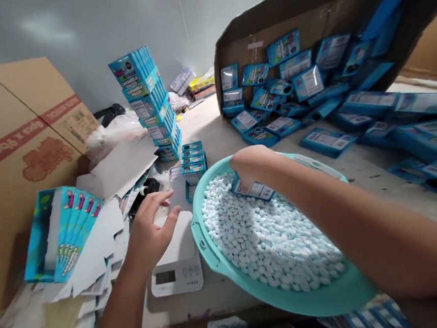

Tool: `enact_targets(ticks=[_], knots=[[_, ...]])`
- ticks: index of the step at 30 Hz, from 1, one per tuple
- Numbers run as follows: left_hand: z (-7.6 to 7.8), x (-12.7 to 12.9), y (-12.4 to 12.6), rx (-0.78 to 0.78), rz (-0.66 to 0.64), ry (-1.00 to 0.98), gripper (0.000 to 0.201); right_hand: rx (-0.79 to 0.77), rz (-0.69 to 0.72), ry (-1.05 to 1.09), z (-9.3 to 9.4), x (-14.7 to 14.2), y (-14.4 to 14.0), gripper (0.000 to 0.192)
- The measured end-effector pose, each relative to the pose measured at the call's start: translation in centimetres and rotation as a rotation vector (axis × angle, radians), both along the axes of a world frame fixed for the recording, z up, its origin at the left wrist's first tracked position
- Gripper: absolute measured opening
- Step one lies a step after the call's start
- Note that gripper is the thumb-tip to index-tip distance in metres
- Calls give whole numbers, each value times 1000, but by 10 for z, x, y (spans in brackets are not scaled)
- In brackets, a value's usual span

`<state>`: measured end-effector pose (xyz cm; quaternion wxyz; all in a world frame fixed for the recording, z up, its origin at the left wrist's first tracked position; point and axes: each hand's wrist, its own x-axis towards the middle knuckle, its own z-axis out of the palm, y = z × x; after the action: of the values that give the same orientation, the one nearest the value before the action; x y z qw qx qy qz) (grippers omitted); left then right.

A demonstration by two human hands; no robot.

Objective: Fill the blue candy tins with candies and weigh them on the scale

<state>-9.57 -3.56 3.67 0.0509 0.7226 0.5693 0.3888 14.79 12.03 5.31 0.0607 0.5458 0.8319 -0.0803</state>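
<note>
My right hand (252, 165) reaches over the far left part of a turquoise basin (211, 259) and grips a small blue candy box (257, 188), whose lower side touches the candies. Small white and pale blue candies (271, 241) fill much of the basin. My left hand (155, 225) hovers over a white kitchen scale (178, 277), fingers apart and holding nothing. Just beyond the scale stands a short row of blue candy boxes (193, 166). The tips of my right fingers are partly hidden by the hand and box.
Tall stacked candy boxes (148, 104) stand at the back. On the right, a tipped cardboard carton (238, 34) spills many blue boxes onto the table. Flattened cards, paper scraps and an open turquoise display box (37, 241) lie left, beside a large brown carton (7, 152).
</note>
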Motion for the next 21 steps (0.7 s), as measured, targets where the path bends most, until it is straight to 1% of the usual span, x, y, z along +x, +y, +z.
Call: enact_targets(ticks=[2,3,5,6,7,9,10,11,12,13,15,17,19,21], knots=[[0,0,-7,53,2,-11,22,-52,-1,-133,19,6,-7,46],[0,1,-10,64,-5,-25,20,-35,34,-151,31,9,-13,45],[-3,4,-14,43,-25,-77,22,74,150,-56,52,11,-28,43],[-5,6,-15,21,-30,-116,27,126,208,22,60,11,-36,43],[-7,9,-15,-6,-33,-161,37,175,269,123,66,9,-44,42],[-9,14,-13,-62,-40,-242,63,239,397,353,71,1,-58,41],[-10,17,-11,-82,-48,-271,71,246,461,459,70,-4,-65,40],[-10,19,-10,-98,-63,-289,72,231,515,546,68,-10,-72,39],[-10,21,-8,-116,-82,-301,66,202,553,603,66,-16,-77,37],[-10,23,-7,-136,-99,-307,54,166,574,628,64,-21,-82,35],[-10,29,-5,-161,-111,-320,31,113,574,601,64,-26,-88,33],[-10,36,-2,-159,-92,-337,24,119,526,556,69,-20,-86,35],[-9,46,6,-72,-67,-353,23,144,441,533,73,-4,-77,37],[-7,57,18,74,-55,-324,21,136,309,517,69,19,-66,35]])
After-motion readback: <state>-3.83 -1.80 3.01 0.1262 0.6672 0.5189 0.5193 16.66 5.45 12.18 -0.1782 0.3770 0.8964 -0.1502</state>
